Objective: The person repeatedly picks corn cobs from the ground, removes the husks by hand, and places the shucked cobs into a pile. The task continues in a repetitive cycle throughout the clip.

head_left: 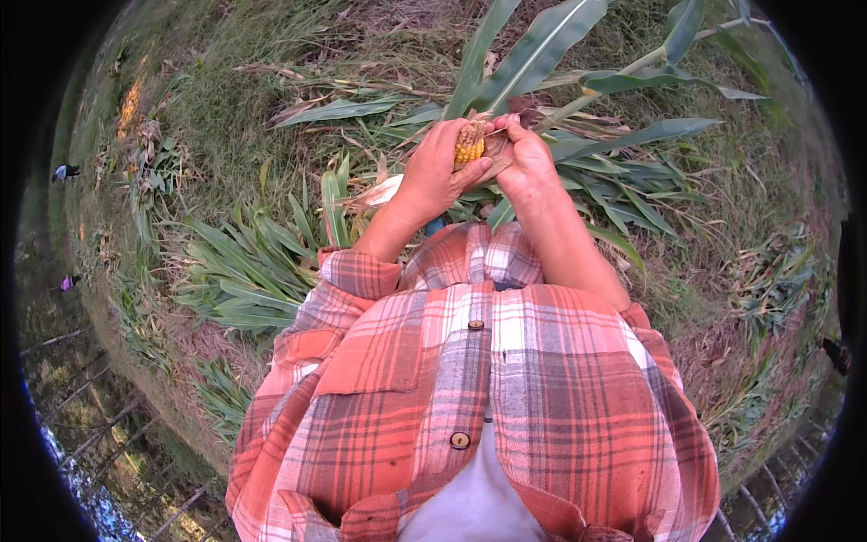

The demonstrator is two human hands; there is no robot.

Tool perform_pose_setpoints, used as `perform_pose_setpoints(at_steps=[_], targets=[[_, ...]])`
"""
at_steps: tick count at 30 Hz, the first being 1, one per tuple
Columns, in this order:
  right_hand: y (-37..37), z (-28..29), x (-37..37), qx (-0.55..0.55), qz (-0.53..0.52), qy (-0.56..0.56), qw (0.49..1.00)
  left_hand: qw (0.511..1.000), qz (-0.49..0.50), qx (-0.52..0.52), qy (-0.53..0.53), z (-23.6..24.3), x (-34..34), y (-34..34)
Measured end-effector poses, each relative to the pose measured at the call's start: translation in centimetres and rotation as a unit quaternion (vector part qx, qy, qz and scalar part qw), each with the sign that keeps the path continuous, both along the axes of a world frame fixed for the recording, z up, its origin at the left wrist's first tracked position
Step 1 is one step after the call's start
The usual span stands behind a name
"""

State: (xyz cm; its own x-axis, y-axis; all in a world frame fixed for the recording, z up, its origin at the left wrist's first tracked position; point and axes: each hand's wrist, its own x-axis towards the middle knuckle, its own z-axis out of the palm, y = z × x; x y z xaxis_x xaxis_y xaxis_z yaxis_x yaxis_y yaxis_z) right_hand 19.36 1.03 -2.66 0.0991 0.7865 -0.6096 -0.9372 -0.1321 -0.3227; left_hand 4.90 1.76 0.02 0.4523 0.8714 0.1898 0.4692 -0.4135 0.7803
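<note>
Yellow-kernelled corn cob [470, 149] sits btwn the two hands, upper-centre of view, over grass & corn foliage; its far end is duller, brownish. L hand [433, 170] grips cob from the L, fingers curled round far side, thumb across near end. R hand [528, 167] is just beside it, thumb & fingertips pinched on dry tan husk [498, 152] at cob's R side; exact finger contact partly hidden. Paler husk strip [383, 191] shows by L wrist.

Green corn stalk [637, 65] w/ long leaves slants to upper R, beyond R hand; more corn leaves [623, 185] spread on ground below it. Heap of green corn leaves [248, 271] lies L of L forearm. Orange-&-white plaid shirt [587, 388], buttons showing, fills lower half; white undershirt [470, 501] visible at open collar. Far L edge, v. small: person in light blue [63, 172]; purple-clad figure [69, 283] below, details too tiny to tell.
</note>
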Motion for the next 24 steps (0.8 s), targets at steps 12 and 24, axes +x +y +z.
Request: perform_pose_setpoints(at_steps=[12,24], targets=[[-0.9,0.8,0.9,0.088,0.046,-0.006,0.995,0.961,0.061,-0.214,-0.165,-2.9,-0.4,-0.7],[-4.8,2.0,2.9,0.127,0.141,-0.456,0.87,0.802,0.121,-0.27,-0.519,3.2,0.9,3.1]])
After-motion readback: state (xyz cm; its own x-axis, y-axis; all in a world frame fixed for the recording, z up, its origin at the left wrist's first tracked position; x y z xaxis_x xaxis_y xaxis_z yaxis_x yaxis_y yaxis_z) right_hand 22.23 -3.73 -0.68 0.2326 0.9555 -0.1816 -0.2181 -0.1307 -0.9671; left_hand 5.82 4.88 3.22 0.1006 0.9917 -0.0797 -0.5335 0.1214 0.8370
